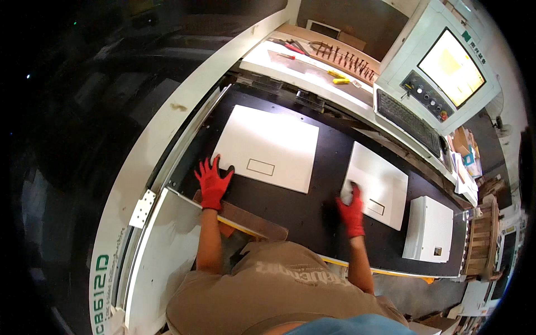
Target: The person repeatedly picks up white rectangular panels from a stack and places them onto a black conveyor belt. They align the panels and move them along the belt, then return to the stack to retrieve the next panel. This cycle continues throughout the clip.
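Observation:
Two flat white panels lie on a black worktable [268, 206], each with a small outlined rectangle near its near edge. My left hand [212, 183], in a red glove with black on the palm side, is spread at the near left corner of the larger left panel [268, 146]. My right hand [352, 213], gloved the same way and a little blurred, is at the left edge of the middle panel [378, 184], fingers apart; whether it presses on the panel I cannot tell. Farther right sits a stack of white panels [430, 228], its top one with a small dark-edged rectangle.
Beyond the table, a ledge holds a rack of tool bits [349, 60], a yellow-handled tool [339, 80] and pliers [296, 47]. A control console with a lit screen [452, 67] and a keyboard [407, 120] stands at far right. A pale machine frame [167, 120] borders the left.

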`<state>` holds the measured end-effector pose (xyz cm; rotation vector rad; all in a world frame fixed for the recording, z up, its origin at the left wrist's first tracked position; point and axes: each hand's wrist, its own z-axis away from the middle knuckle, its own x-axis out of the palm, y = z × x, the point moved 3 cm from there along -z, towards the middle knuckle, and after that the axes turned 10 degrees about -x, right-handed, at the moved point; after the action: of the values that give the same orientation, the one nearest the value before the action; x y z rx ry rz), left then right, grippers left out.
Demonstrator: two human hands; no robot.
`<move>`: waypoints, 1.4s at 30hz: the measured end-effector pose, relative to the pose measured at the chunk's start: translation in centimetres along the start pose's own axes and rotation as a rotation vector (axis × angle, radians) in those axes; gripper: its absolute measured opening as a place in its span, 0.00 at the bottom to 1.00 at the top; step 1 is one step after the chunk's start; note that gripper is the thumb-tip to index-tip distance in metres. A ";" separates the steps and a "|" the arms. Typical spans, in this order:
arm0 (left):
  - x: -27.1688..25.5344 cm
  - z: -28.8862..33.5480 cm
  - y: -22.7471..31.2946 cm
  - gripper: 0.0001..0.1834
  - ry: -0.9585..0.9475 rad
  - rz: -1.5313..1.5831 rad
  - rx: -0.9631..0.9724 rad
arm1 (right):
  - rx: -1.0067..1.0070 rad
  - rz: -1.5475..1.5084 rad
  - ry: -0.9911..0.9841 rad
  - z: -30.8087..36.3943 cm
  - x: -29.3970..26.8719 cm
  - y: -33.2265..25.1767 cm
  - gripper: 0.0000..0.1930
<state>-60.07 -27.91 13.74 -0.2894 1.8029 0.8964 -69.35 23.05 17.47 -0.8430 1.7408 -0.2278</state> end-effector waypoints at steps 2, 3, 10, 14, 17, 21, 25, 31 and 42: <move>-0.1 0.5 0.7 0.43 0.060 0.036 0.046 | -0.111 0.104 -0.219 0.6 5.4 -5.3 0.46; -0.1 0.6 1.1 0.41 0.085 0.070 0.077 | -0.193 0.207 -0.274 0.9 7.8 -8.3 0.48; -0.1 -1.1 -4.5 0.18 0.018 1.207 -0.142 | -0.281 -0.043 -0.037 1.9 10.5 -14.4 0.49; -3.8 4.7 -6.3 0.22 0.104 1.288 0.040 | -0.379 0.035 0.325 1.9 8.9 -11.0 0.32; -2.8 9.5 -4.4 0.32 0.187 1.210 -0.065 | -0.466 -0.003 0.351 1.3 8.1 -8.2 0.22; -4.1 19.7 -8.6 0.45 0.465 0.931 -0.361 | -0.518 -0.012 0.357 1.2 9.4 -6.7 0.23; -4.3 35.3 -17.5 0.59 0.514 0.259 -0.994 | -0.659 -0.047 0.307 1.0 11.4 -4.5 0.22; -0.9 58.6 -25.2 0.78 0.053 -0.209 -1.868 | -0.861 -0.065 0.184 -1.2 13.1 -5.3 0.21; 6.5 69.2 -27.3 0.32 -0.032 -0.650 -2.118 | -1.142 -0.017 0.083 -1.7 12.8 -5.0 0.19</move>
<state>1.59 2.57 -15.50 -1.9081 -0.0617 1.8497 -70.27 10.83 11.02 -1.6530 1.8872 0.8159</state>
